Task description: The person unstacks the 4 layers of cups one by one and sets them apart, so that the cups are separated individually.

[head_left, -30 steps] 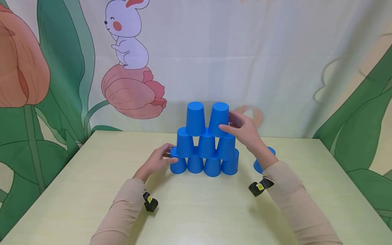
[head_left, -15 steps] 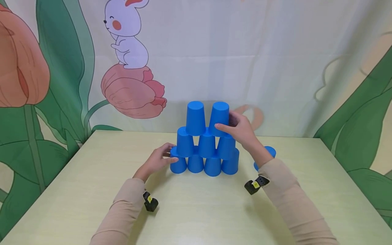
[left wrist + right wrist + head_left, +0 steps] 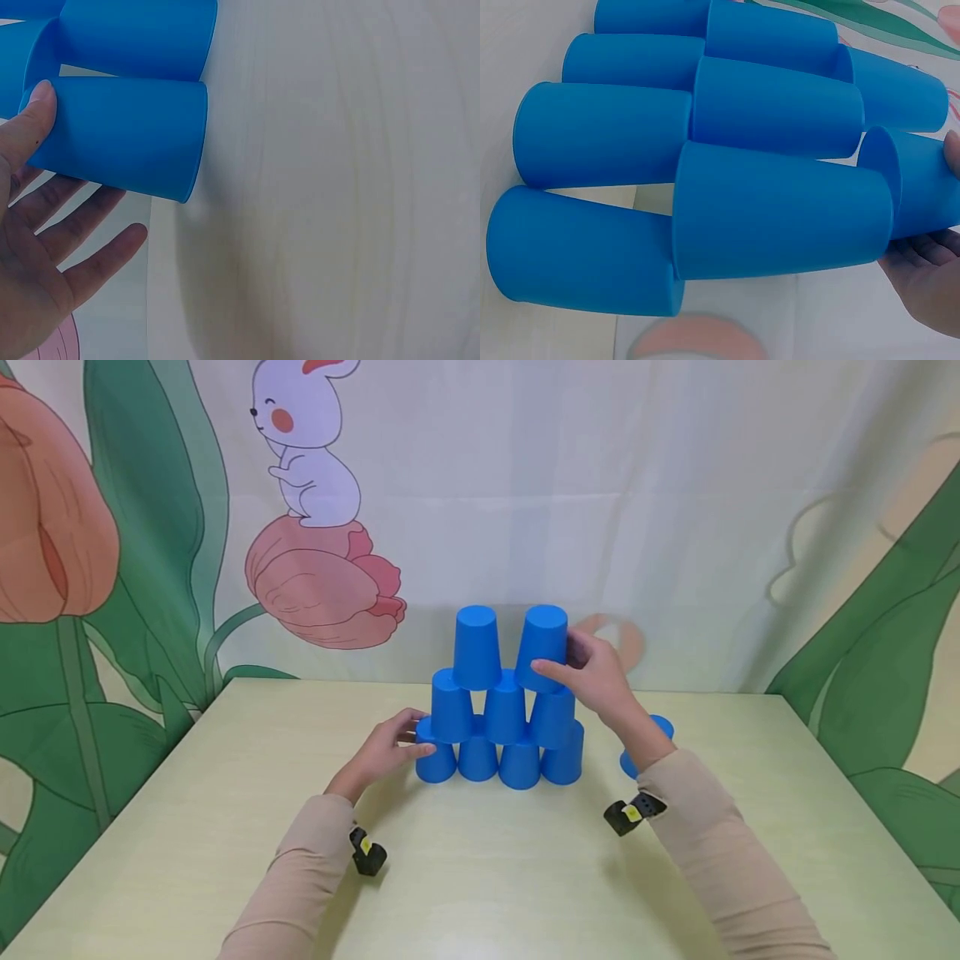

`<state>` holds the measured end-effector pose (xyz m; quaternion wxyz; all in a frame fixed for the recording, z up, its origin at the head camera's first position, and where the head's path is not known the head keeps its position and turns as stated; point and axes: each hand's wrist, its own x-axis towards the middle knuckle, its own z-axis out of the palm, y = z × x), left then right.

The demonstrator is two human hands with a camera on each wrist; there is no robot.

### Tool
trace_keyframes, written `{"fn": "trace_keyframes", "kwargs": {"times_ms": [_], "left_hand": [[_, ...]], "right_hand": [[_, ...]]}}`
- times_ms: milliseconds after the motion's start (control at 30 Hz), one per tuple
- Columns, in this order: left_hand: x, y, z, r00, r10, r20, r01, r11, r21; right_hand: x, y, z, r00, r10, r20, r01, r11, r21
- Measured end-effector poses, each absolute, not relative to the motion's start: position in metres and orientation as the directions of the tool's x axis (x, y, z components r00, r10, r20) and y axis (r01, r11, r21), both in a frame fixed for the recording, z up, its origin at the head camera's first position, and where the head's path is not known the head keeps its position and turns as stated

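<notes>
Blue cups stand upside down in a three-tier pyramid. My right hand (image 3: pixel 597 677) grips the right cup of the top tier (image 3: pixel 543 643) from its right side, thumb in front and fingers behind. That cup (image 3: pixel 922 184) leans slightly right. Beside it, with a gap between, stands the other top-tier cup (image 3: pixel 477 647). Down at the left end, my left hand (image 3: pixel 384 753) holds the bottom-row corner cup (image 3: pixel 437 763). In the left wrist view, the thumb rests on that cup (image 3: pixel 124 135) near its base, and the other fingers reach behind it, partly hidden.
Another blue cup (image 3: pixel 663 728) stands right of the pyramid, partly hidden behind my right forearm. The pale table (image 3: pixel 495 877) ends at a printed curtain (image 3: pixel 675 552) close behind the cups. A small black camera (image 3: pixel 624 817) hangs at my right wrist.
My right hand has shifted slightly right with the top right cup, which now tilts a little and widens the gap to its neighbour. The left hand has stayed in place.
</notes>
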<state>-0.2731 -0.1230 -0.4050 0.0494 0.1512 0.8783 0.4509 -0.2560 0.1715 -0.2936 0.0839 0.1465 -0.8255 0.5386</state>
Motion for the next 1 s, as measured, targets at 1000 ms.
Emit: {"fn": "trace_keyframes", "kwargs": {"times_ms": [1000], "left_hand": [[-0.274,-0.124,-0.405,-0.945,0.325,0.045,0.224,0.54,0.811]], "right_hand": [[-0.217,0.2,-0.283,-0.932,-0.092,0.351,-0.351,0.469,-0.81]]}}
